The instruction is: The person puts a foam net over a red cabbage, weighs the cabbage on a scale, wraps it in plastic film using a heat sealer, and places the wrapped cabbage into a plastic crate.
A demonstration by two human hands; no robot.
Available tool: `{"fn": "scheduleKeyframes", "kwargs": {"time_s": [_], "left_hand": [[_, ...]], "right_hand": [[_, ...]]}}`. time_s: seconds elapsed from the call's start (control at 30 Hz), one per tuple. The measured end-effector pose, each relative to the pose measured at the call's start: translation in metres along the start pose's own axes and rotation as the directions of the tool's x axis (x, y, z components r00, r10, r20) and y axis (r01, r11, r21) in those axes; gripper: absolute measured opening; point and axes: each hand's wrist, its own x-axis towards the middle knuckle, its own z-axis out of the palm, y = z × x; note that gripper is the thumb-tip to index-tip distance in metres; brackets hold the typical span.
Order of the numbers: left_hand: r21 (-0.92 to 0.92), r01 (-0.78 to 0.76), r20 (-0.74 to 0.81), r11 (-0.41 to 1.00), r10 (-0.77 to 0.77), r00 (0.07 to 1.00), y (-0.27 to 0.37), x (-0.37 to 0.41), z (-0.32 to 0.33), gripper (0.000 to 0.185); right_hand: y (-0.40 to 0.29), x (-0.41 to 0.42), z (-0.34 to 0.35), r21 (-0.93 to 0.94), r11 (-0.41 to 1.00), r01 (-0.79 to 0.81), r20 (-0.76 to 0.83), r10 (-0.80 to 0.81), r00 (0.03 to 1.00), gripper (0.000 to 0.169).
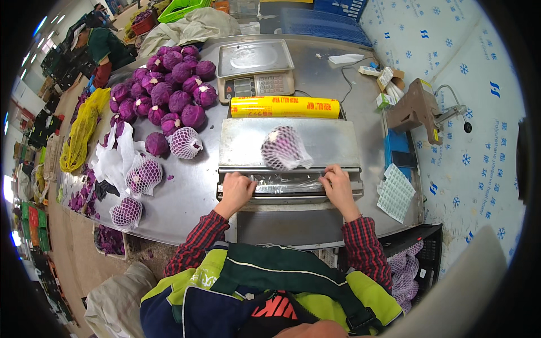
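My left hand (pixel 237 190) and my right hand (pixel 339 189) pinch the two ends of a strip of clear cling film (pixel 287 181). The film lies across the front rollers of a tabletop wrapping machine (pixel 236 143). Just beyond the film, a red cabbage in a white foam net (pixel 283 145) rests on the machine's metal plate, with the loose end of its net towards my right hand. Behind the plate sits a yellow roll of cling film (pixel 285 107) that bears printing. My fingertips partly hide the film's ends.
Bare red cabbages (pixel 162 93) are heaped at the left, with netted cabbages (pixel 143 174) and white foam nets (pixel 113 154) nearer. A digital scale (pixel 255 69) stands behind the machine. Rightward are a brown label dispenser (pixel 412 107) and a label sheet (pixel 396 193). A co-worker (pixel 105 46) bends at far left.
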Motion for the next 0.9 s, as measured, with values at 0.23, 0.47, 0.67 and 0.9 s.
{"fn": "scheduleKeyframes", "kwargs": {"time_s": [0.23,0.47,0.67,0.9], "left_hand": [[-0.747,-0.036,0.019,0.663,0.075,0.997,0.007,0.006,-0.132,0.011],[-0.091,-0.340,-0.544,0.936,0.239,0.805,-0.036,0.143,-0.077,0.018],[0.113,-0.393,0.221,0.913,0.362,0.906,-0.050,0.113,0.018,0.080],[0.013,-0.393,0.252,0.919,0.378,0.891,-0.046,0.110,0.018,0.094]], "right_hand": [[-0.051,0.039,-0.109,0.526,0.844,-0.101,0.379,-0.127,0.917,0.017],[-0.024,0.172,-0.027,0.289,0.914,0.285,-0.127,-0.258,0.958,0.031],[-0.002,0.140,0.037,0.221,0.945,0.243,0.296,-0.302,0.906,0.079],[0.002,0.162,0.025,0.112,0.936,0.335,0.398,-0.351,0.848,0.085]]}}
